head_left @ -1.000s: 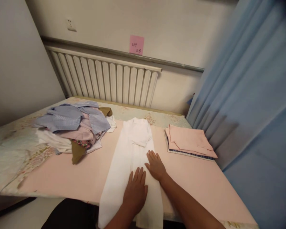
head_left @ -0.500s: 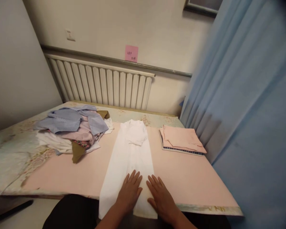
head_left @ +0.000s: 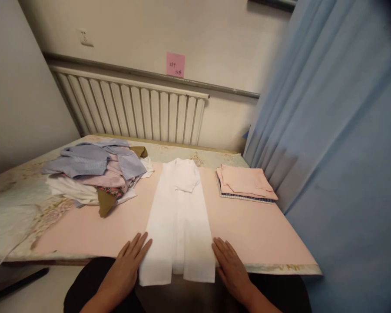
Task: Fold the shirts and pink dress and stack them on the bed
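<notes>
One white garment (head_left: 179, 217) lies lengthwise from the centre to the lower centre of the frame, narrow at its far end, where a folded portion rests on top. Its near end divides into two flat panels that extend past the front edge of the counter (head_left: 169, 150). The left hand (head_left: 127, 263) is placed at the garment's left border, its fingers extended and slightly parted, tips directed toward the upper right. The right hand (head_left: 231, 267) is placed at the opposite border, its fingers likewise straight, lying close together and directed toward the upper left; how firmly either hand presses cannot be told. Beneath the garment is a pink sheet (head_left: 263, 234), spread over a pale floral cover. At left centre, a loose heap of clothes (head_left: 112, 178) shows blue, pink, white and olive fabric. At right centre, a folded stack (head_left: 247, 180) has pink cloth uppermost and a dark checked layer below. A radiator (head_left: 130, 104) occupies the upper left, beneath a pink note (head_left: 175, 65) at upper centre; a blue curtain (head_left: 339, 130) fills the right side.
</notes>
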Tool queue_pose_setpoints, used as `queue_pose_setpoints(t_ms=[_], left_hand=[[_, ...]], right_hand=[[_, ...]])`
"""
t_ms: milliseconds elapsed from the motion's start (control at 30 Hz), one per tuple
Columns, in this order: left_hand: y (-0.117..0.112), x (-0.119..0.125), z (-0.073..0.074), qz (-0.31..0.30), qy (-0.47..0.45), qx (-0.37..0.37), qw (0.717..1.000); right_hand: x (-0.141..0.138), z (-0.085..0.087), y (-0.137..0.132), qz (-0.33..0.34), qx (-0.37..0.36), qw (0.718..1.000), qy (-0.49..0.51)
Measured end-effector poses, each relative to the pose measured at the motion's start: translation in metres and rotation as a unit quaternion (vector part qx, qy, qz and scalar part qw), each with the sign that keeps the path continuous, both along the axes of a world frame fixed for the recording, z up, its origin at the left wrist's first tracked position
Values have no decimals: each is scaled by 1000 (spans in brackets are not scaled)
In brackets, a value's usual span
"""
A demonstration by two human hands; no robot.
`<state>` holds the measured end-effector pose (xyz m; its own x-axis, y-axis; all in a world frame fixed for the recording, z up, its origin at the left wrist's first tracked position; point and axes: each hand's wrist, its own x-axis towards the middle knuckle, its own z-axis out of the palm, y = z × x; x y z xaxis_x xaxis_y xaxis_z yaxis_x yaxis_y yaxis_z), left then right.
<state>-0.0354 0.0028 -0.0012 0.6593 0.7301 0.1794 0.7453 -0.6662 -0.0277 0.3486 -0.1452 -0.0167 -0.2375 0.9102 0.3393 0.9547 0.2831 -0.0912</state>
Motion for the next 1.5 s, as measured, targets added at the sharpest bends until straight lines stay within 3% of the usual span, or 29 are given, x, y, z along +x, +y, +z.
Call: queue_pose_setpoints(t_ms=[133, 333, 567, 833, 1100, 1333, 1433, 1500], left_hand=[[6, 7, -2, 10, 33, 20, 999], [10, 6, 4, -19, 53, 9, 998], [24, -3, 0, -95, -28, -29, 995], [62, 6, 0, -163, -96, 16, 982], [79, 19, 8, -240, -100, -19, 965], [47, 16, 18, -284, -115, -82, 948], [30, 16, 22, -267, -163, -171, 934], [26, 22, 30, -209, -218, -279, 912]], right_hand=[[-12, -3, 9, -29, 14, 999, 1], [-10, 6, 14, 10, 2, 1000, 16], [7, 10, 45, 77, 31, 996, 15], [19, 6, 90, 169, 70, 983, 32], [17, 24, 116, 207, -28, 977, 53], [19, 47, 85, 186, -122, 961, 168], [18, 68, 69, 167, -194, 932, 257], [16, 81, 69, 136, -269, 886, 352]])
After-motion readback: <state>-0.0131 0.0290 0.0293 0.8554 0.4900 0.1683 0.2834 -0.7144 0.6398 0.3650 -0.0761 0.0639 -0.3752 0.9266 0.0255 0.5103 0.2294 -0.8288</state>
